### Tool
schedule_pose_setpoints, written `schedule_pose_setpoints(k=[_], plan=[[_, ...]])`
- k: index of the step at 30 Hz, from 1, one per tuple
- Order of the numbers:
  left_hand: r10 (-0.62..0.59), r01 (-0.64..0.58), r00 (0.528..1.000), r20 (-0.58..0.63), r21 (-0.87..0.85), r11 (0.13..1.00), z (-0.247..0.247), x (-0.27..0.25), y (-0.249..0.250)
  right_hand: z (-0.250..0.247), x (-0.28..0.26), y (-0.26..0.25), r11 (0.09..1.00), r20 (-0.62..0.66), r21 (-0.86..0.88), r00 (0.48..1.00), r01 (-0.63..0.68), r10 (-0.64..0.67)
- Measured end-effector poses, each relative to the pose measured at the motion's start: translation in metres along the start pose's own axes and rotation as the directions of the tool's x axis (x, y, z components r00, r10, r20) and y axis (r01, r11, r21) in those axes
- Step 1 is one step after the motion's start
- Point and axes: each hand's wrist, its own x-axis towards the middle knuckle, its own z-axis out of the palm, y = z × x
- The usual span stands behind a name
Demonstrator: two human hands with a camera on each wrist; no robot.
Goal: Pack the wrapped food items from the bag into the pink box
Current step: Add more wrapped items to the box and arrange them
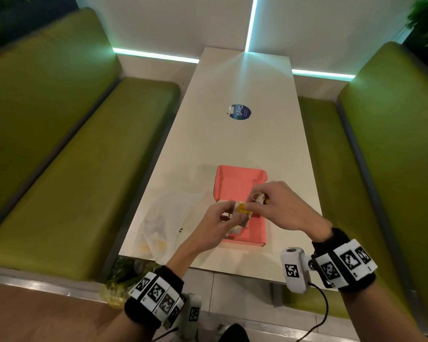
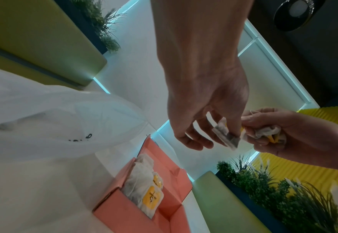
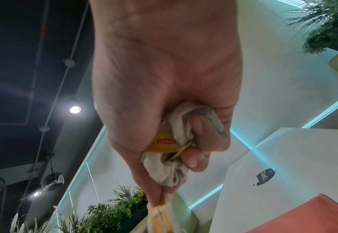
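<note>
The open pink box point(image 1: 235, 180) lies on the white table, and several wrapped tea bags point(image 2: 144, 181) with yellow labels stand along its left wall. My left hand point(image 1: 229, 211) hovers over the box and pinches one tea bag point(image 2: 224, 134) between thumb and fingers. My right hand point(image 1: 255, 203) meets it from the right. It pinches the yellow tag point(image 1: 242, 209) of that bag, and its curled fingers grip a crumpled bundle of tea bags point(image 3: 184, 126). The thin white plastic bag point(image 1: 163, 218) lies slumped left of the box.
A round blue sticker point(image 1: 240, 111) marks the middle of the table. Green padded benches point(image 1: 59, 169) run along both long sides. The table's near edge point(image 1: 208, 266) is just below the box. Plants stand behind the benches.
</note>
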Motion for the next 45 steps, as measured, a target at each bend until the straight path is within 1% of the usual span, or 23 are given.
schedule_pose_setpoints(k=[5,8,11,13,14,16,18,20,23,26,29,31,33,34,38,40,45], plan=[[-0.006,0.006,1.000,-0.002,0.025,1.000,0.001,0.002,-0.004,0.005,-0.001,0.005,1.000,-0.054,-0.015,0.999,-0.008,0.007],[0.001,0.001,0.999,-0.047,0.027,1.000,0.003,0.003,-0.010,0.013,-0.002,0.009,0.999,-0.075,-0.033,0.997,-0.016,0.013],[-0.015,0.019,0.998,-0.058,0.078,0.997,0.007,0.000,-0.019,0.022,-0.003,0.013,0.987,-0.045,-0.159,0.999,-0.021,0.014],[-0.029,0.042,0.997,-0.073,0.191,0.981,0.006,-0.005,-0.029,0.030,-0.002,0.020,0.972,-0.034,-0.233,0.999,-0.026,0.018],[-0.028,0.053,0.995,-0.095,0.278,0.959,0.004,-0.008,-0.037,0.035,-0.002,0.025,0.965,-0.025,-0.262,0.999,-0.025,0.019],[-0.028,0.097,0.987,-0.159,0.449,0.888,0.001,-0.017,-0.048,0.048,0.000,0.036,0.946,0.002,-0.324,1.000,-0.029,0.031],[-0.036,0.149,0.978,-0.207,0.561,0.814,-0.001,-0.025,-0.056,0.063,0.002,0.045,0.926,0.038,-0.375,0.997,-0.044,0.063],[-0.034,0.169,0.975,-0.219,0.636,0.753,0.000,-0.031,-0.059,0.076,0.005,0.053,0.917,0.074,-0.395,0.994,-0.047,0.083],[0.019,0.124,0.983,-0.185,0.730,0.672,0.003,-0.036,-0.064,0.089,0.012,0.062,0.929,0.132,-0.368,0.986,-0.044,0.099],[0.063,0.057,0.991,-0.115,0.811,0.582,0.006,-0.036,-0.067,0.096,0.022,0.067,0.942,0.208,-0.329,0.968,-0.068,0.143],[0.049,-0.010,0.999,-0.018,0.855,0.519,0.012,-0.032,-0.071,0.099,0.034,0.070,0.952,0.276,-0.297,0.949,-0.068,0.154],[0.026,-0.078,0.997,0.075,0.878,0.471,0.016,-0.028,-0.076,0.102,0.039,0.070,0.956,0.284,-0.289,0.948,-0.057,0.142],[-0.008,-0.142,0.987,0.159,0.906,0.399,0.021,-0.024,-0.084,0.105,0.043,0.071,0.953,0.246,-0.295,0.959,-0.068,0.144],[-0.033,-0.152,0.984,0.176,0.917,0.370,0.024,-0.023,-0.087,0.107,0.044,0.072,0.950,0.220,-0.301,0.963,-0.085,0.156],[-0.090,-0.155,0.978,0.188,0.944,0.291,0.028,-0.021,-0.092,0.115,0.045,0.077,0.927,0.133,-0.349,0.972,-0.136,0.193],[-0.093,-0.157,0.978,0.188,0.949,0.274,0.029,-0.020,-0.094,0.117,0.043,0.078,0.919,0.091,-0.371,0.979,-0.137,0.183],[-0.083,-0.148,0.981,0.175,0.954,0.263,0.033,-0.021,-0.097,0.123,0.035,0.077,0.910,-0.016,-0.397,0.992,-0.120,0.123]])
